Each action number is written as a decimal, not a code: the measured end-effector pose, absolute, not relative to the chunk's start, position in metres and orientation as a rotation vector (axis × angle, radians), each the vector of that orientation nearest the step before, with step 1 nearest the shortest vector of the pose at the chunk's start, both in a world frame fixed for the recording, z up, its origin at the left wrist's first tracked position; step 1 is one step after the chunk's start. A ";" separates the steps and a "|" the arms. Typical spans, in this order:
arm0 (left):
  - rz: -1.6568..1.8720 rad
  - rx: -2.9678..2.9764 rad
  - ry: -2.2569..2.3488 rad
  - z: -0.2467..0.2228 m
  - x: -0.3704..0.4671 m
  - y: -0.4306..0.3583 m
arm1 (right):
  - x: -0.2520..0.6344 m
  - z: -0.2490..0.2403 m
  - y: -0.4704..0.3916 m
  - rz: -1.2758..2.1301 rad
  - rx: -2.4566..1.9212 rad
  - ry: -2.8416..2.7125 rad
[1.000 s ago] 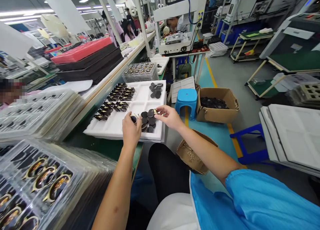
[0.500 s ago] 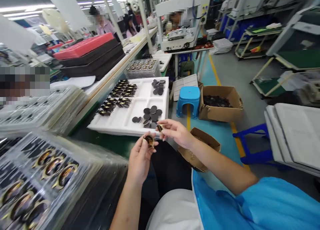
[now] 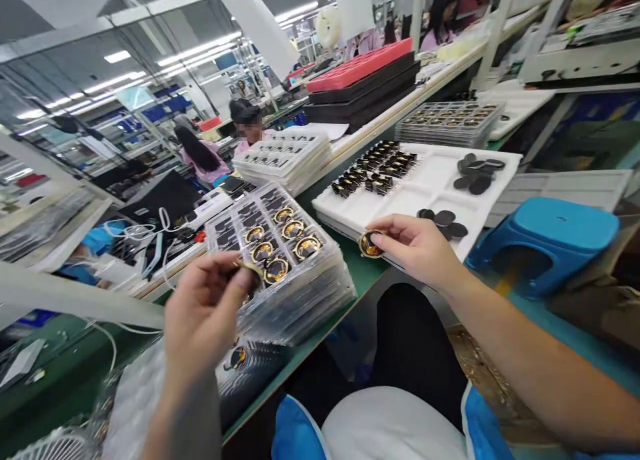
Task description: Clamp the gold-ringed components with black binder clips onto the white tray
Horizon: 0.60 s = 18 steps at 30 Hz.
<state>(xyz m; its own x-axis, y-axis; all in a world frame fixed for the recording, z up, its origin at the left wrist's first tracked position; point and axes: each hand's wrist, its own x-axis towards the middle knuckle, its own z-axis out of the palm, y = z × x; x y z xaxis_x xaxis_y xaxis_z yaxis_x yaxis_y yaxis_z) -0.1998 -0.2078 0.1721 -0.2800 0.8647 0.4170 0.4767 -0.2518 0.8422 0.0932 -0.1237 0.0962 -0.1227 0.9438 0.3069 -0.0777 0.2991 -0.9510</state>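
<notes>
My left hand (image 3: 203, 307) is at the near left corner of the top clear plastic tray (image 3: 320, 270), pinching a dark round part with a gold rim (image 3: 254, 275) between thumb and fingers. Several similar gold-rimmed round parts (image 3: 293, 229) sit in that tray's compartments. My right hand (image 3: 423, 250) is closed on another gold-rimmed round part (image 3: 371, 244) with a dark and coppery inside. It is held just in front of the white compartment tray (image 3: 345, 212). Black discs (image 3: 445, 217) and rows of black-and-gold pieces with thin pins (image 3: 383, 163) lie in the white tray.
Under the clear tray is a tall stack of wrapped trays. More trays (image 3: 285, 157) and red and black foam trays (image 3: 360, 67) stand behind. A blue stool (image 3: 555, 237) is at right, an open carton (image 3: 487, 373) below my right arm. Co-workers (image 3: 200, 153) sit across the bench.
The view has turned left. My hands, close together before, are now apart: the left has moved over to the clear tray with its round part, while the right still holds one near the white tray.
</notes>
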 end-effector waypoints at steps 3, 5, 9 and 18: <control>1.535 1.674 1.900 0.181 -0.258 -0.169 | 0.062 0.116 -0.098 1.012 -0.814 -1.515; 1.437 1.708 1.966 0.175 -0.289 -0.143 | 0.040 0.128 -0.072 0.937 -0.788 -1.596; 1.116 1.919 2.123 0.156 -0.316 -0.115 | -0.014 0.153 -0.007 0.745 -0.881 -1.717; 1.092 2.064 2.257 0.159 -0.311 -0.135 | -0.091 0.165 0.047 0.540 -1.128 -2.037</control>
